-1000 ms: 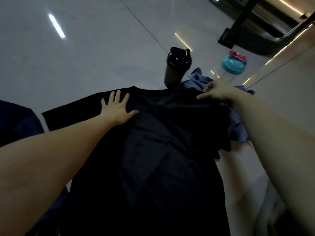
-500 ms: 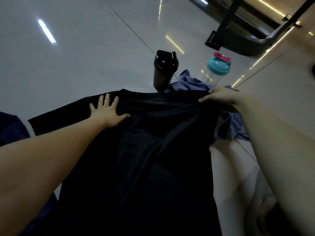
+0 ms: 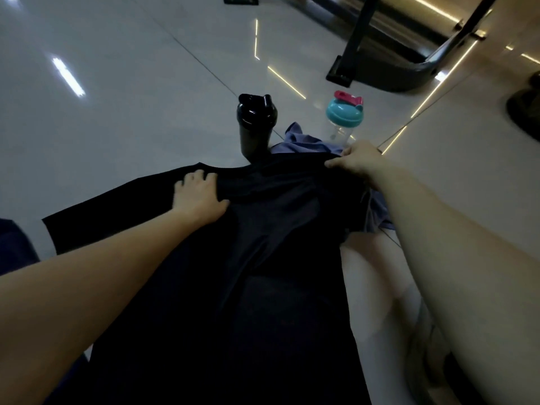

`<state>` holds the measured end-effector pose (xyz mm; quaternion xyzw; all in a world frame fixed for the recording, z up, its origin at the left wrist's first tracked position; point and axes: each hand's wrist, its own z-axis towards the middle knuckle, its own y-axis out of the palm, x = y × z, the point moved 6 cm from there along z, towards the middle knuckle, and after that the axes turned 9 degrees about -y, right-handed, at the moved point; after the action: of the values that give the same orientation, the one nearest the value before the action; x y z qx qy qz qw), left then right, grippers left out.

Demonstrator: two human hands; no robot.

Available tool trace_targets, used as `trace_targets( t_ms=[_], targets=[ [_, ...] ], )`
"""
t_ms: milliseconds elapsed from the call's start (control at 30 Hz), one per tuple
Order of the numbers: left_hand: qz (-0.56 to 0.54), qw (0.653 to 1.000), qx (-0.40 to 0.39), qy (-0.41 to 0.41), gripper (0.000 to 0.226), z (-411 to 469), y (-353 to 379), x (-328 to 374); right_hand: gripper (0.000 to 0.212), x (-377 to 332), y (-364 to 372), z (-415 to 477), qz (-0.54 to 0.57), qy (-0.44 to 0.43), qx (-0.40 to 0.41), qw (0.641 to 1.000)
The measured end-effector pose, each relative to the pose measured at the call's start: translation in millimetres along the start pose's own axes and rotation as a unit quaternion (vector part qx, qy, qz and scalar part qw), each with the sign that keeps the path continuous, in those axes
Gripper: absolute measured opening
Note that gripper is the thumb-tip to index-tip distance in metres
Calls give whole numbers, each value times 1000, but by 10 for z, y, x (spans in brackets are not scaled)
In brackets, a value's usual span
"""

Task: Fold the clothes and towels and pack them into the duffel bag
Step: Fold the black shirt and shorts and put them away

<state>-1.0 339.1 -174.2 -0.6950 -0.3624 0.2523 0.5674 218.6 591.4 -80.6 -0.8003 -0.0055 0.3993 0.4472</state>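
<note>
A black T-shirt (image 3: pixel 263 258) lies spread on the glossy floor, collar end away from me, its left sleeve stretched out to the left. My left hand (image 3: pixel 198 197) rests on the shirt's left shoulder, and its fingers curl into the fabric there. My right hand (image 3: pixel 355 163) pinches the shirt's right shoulder edge between thumb and fingers. Partly under the shirt's far right corner lies a crumpled blue-purple garment (image 3: pixel 306 143). No duffel bag is in view.
A black shaker bottle (image 3: pixel 255 125) stands just beyond the collar. A clear bottle with a teal lid (image 3: pixel 344 116) stands to its right. Dark equipment with a black post (image 3: pixel 353 51) sits at the far right. A dark blue item (image 3: pixel 14 244) shows at the left edge.
My left hand went from flat with spread fingers to fingers curled into the shoulder fabric. My right hand keeps its pinch and has drawn the right shoulder inward over the shirt.
</note>
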Motion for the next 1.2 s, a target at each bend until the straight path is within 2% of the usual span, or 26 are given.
trace_targets(
  t_ms=[33, 67, 100, 133, 167, 233, 300, 400, 500, 567, 633, 733, 833, 900, 1033, 1200],
  targets=[
    [-23, 998, 16, 60, 79, -92, -50, 239, 30, -33, 9, -19, 21, 6, -3, 1000],
    [-44, 992, 22, 114, 79, -193, -84, 464, 40, -81, 13, -63, 38, 15, -23, 999],
    [-65, 986, 19, 153, 80, -290, -111, 659, 61, -142, 24, -116, 43, 22, -59, 997],
    [-87, 981, 4, 172, 82, -362, -124, 815, 80, -197, 27, -163, 32, 29, -101, 994],
    [-114, 978, -20, 174, 84, -410, -135, 928, 85, -222, 23, -193, 7, 33, -141, 989],
    [-174, 969, -79, 157, 86, -452, -126, 1085, 61, -251, 20, -275, -60, 26, -218, 974],
    [-209, 957, -145, 141, 87, -468, -78, 1194, 39, -256, -20, -297, -130, 7, -227, 965],
    [-258, 938, -198, 116, 83, -464, -47, 1306, 26, -211, -89, -261, -99, -9, -192, 976],
    [-301, 924, -219, 83, 84, -413, -32, 1361, 33, -190, -167, -197, -34, -35, -162, 986],
    [-238, 949, -193, 76, 87, -381, 6, 1320, 28, -200, -251, -199, -27, -53, -123, 991],
    [-144, 979, -130, 56, 87, -374, 37, 1178, 22, -196, -319, -193, -10, -65, -90, 994],
    [-81, 991, -92, 45, 87, -476, 156, 964, 22, -163, -410, -200, -15, -66, -69, 995],
    [-11, 996, -71, 57, 98, -564, 348, 772, 16, -52, -480, -161, -30, -44, -59, 997],
    [16, 996, -71, 55, 104, -605, 470, 638, 12, 39, -496, -118, -72, -36, -24, 996],
    [51, 995, -56, 58, 108, -712, 598, 426, 24, 232, -525, -101, -194, -23, 123, 973],
    [57, 994, -14, 89, 99, -949, 629, 280, 28, 281, -450, -293, -310, -44, 190, 930]
  ],
)
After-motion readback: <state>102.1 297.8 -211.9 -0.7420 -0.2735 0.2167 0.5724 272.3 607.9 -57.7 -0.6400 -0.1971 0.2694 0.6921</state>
